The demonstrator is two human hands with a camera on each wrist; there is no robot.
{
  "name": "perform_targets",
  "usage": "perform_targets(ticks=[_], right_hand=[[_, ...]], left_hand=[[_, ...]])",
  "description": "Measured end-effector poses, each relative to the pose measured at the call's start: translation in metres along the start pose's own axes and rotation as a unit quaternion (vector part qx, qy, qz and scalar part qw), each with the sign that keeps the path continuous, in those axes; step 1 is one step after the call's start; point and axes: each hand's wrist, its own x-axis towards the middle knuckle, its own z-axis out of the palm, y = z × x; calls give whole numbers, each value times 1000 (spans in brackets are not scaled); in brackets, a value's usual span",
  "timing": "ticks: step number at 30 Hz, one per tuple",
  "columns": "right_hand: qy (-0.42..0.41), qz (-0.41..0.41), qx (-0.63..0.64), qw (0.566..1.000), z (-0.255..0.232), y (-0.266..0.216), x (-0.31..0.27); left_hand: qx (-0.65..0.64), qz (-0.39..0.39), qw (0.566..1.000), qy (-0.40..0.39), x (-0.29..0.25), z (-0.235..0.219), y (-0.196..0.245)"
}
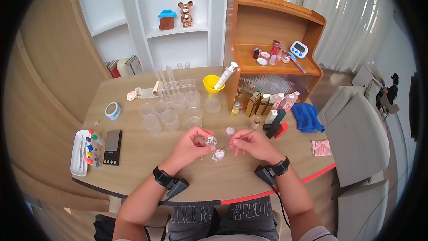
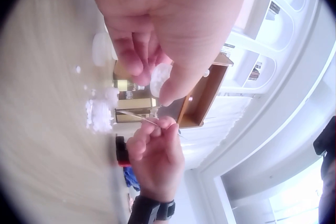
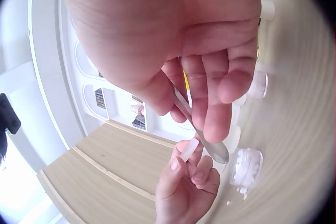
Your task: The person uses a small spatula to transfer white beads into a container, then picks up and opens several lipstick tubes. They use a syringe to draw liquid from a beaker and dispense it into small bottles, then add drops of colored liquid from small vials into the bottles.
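My left hand (image 1: 192, 146) pinches a small clear round lid (image 1: 211, 140) by its rim, above the table. In the right wrist view this lid (image 3: 190, 149) appears edge-on between thumb and fingers. My right hand (image 1: 255, 145) holds a thin metal spatula (image 3: 183, 104) between thumb and fingers, its rounded end pointing toward the jar. Below the hands stands a small clear jar (image 3: 247, 167) heaped with white pellets (image 2: 100, 116). Several loose pellets lie on the table beside it. A second small jar (image 1: 230, 130) with pale contents sits just behind.
Clear plastic cups (image 1: 170, 119) and a test tube rack (image 1: 178, 88) stand behind the left hand. A yellow funnel (image 1: 214, 83) holds a white tube. Boxes (image 1: 253, 103) and a blue cloth (image 1: 307, 118) lie right. A black scale (image 1: 113, 147) and white tray (image 1: 79, 169) are left.
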Motion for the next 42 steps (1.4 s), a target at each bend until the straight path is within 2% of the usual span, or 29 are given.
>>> perform_targets(ticks=[6,9,12,18,21,24,27,30,36,42], right_hand=[[40,-33,52,997,-2,5,4],[86,-10,25,996,-3,10,6],[95,-30,9,995,0,14,7],[54,-61,15,997,1,17,7],[36,-45,46,997,4,10,5],[65,-31,41,997,1,8,5],[102,-65,72,990,0,12,4],[85,-129,106,982,-4,10,3],[80,-102,92,987,7,7,1],[57,-124,74,988,12,5,0]], left_hand=[[-20,-11,999,-28,0,-2,-2],[-24,-16,999,-30,-1,-2,0],[-13,-29,999,-32,-1,-3,0],[-2,-45,999,-31,-1,-2,1],[-11,-39,999,-30,-1,-2,-1],[-23,-30,999,-32,-1,-1,-2],[-24,-38,998,-44,1,-4,-3],[-28,-46,997,-59,1,-5,-5],[-59,-53,995,-62,2,-4,-9],[-53,-78,992,-80,1,-2,-3]])
